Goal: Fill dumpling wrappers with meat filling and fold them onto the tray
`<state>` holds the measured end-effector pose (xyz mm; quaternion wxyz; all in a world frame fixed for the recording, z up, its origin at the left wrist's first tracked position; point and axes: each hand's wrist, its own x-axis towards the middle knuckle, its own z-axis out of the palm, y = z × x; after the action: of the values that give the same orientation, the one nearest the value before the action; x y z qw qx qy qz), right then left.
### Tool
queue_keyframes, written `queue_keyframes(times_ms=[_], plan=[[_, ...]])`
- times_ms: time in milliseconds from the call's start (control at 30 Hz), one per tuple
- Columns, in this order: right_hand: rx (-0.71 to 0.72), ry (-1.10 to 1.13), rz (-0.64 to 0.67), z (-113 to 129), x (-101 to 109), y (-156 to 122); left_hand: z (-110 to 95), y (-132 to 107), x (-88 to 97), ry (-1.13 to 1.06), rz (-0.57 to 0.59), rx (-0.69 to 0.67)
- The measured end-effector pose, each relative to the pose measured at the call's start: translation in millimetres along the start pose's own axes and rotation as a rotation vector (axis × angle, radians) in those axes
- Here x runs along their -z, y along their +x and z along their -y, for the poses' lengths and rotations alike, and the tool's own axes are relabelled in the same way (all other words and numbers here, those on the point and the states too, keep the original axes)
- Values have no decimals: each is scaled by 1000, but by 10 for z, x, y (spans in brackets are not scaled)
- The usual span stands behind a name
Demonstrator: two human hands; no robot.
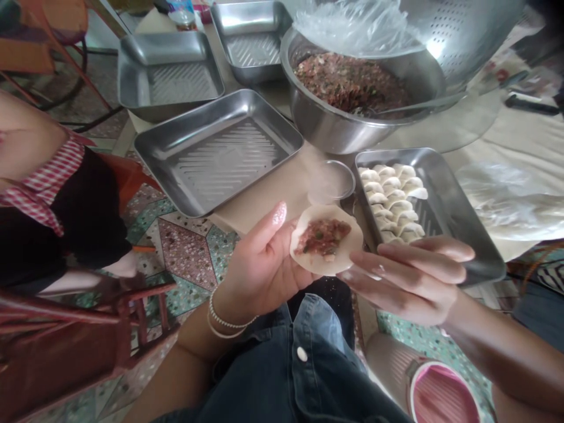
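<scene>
Grip: your left hand [264, 264] holds one wrapper [324, 268] across its fingers, thumb raised clear of it; your right hand [409, 279] has fingertips at the wrapper's right edge, though whether they pinch it cannot be told. Filling [324, 238] sits at the wrapper's centre, above your lap and in front of the table [259, 200].

Surroundings, from your left: a red chair [66, 346] and another person [101, 200] in dark shorts, both well apart from your hands. Next, the left tray [171, 47], the near tray [220, 164] and the rear tray [255, 16]. A steel bowl [339, 132] of mince [352, 82] follows, partly covered by clear plastic [361, 29]; a utensil [427, 106] leans in it, and a colander [467, 41] stands behind.

Obstruction: your right hand hides the near part of the dumpling tray [471, 241], its dumplings [392, 197] in rows along the left side. Farther right lies a plastic bag [520, 200]. Low on that side stands a bin [392, 364], beneath your right forearm.
</scene>
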<state>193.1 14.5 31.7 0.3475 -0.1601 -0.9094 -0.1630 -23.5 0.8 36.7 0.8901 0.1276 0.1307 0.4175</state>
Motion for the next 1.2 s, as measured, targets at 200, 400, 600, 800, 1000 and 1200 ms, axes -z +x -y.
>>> queue_keyframes(times_ms=[200, 400, 600, 800, 1000, 1200], plan=[[-97, -59, -26, 41, -32, 44, 59, 19, -10, -5, -14, 22], [-179, -14, -103, -5, -72, 83, 124, 22, 23, 32, -37, -54], [-180, -6, -135, -61, -75, 64, 100, 58, 94, 30, -39, -63], [-210, -16, -95, 22, -115, 60, 93, 70, 71, 15, -81, -88], [-201, -65, -140, -2, -91, 55, 45, 76, 105, 15, -89, -60], [-264, -56, -61, 29, -72, 54, 18, 85, 74, 11, -84, -55]])
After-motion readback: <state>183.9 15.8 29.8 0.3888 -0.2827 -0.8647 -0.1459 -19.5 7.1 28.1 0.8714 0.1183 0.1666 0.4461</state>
